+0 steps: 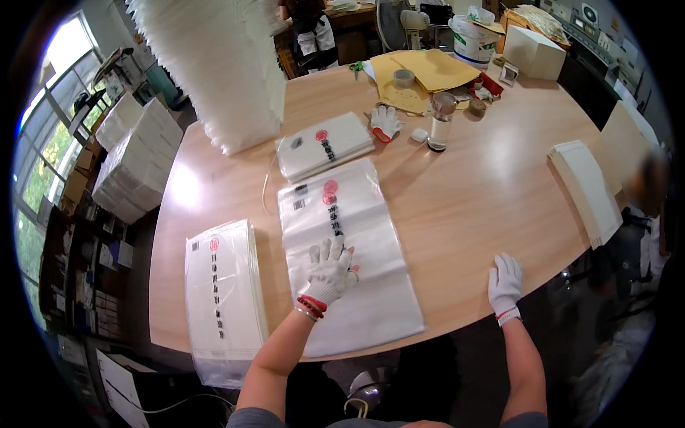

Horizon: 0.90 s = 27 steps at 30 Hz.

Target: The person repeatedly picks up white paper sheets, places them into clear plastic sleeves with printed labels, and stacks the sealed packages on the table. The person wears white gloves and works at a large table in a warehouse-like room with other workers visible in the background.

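From my remote post I see the gloved left hand point(328, 277), fingers slightly parted, on a flat printed plastic bag point(371, 289) at the front of the table point(471, 207), while the gloved right hand point(506, 280) rests by the edge, fingers nearly together, gripping nothing. The bulky printed bag point(227, 289) at left looks filled already, its clear end loose; the flat one appears unfilled, with a folded printed stack point(342, 134) behind it.
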{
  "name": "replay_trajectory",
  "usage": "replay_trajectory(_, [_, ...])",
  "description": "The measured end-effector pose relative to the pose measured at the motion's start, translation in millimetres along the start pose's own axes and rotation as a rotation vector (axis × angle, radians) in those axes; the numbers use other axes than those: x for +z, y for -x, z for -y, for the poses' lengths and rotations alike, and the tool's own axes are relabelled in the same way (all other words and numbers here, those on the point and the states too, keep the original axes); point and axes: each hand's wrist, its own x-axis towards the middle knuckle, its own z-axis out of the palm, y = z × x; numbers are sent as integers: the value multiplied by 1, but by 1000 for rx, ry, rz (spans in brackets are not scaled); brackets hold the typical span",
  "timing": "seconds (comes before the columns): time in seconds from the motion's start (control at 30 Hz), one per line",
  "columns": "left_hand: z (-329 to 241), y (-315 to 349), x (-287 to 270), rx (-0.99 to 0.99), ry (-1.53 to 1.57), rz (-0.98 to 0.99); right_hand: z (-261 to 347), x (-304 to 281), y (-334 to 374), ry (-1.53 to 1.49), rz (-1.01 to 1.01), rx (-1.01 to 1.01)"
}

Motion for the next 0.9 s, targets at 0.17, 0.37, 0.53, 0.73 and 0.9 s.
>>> replay_trajectory(0.17, [-32, 52, -1, 111, 154, -103, -14, 20, 9, 34, -48, -42])
replay_trajectory(0.37, [-87, 130, -16, -101, 122, 85, -11, 11, 5, 62, -71, 5])
replay_trajectory(0.53, [-84, 176, -19, -27, 308, -209, -4, 11, 7, 135, 68, 125])
replay_trajectory(0.73, [-57, 287, -39, -137, 310, -48, -64, -45, -34, -61, 429, 370])
replay_trajectory(0.9, [-6, 362, -37, -240, 49, 12, -137, -89, -31, 242, 391, 504])
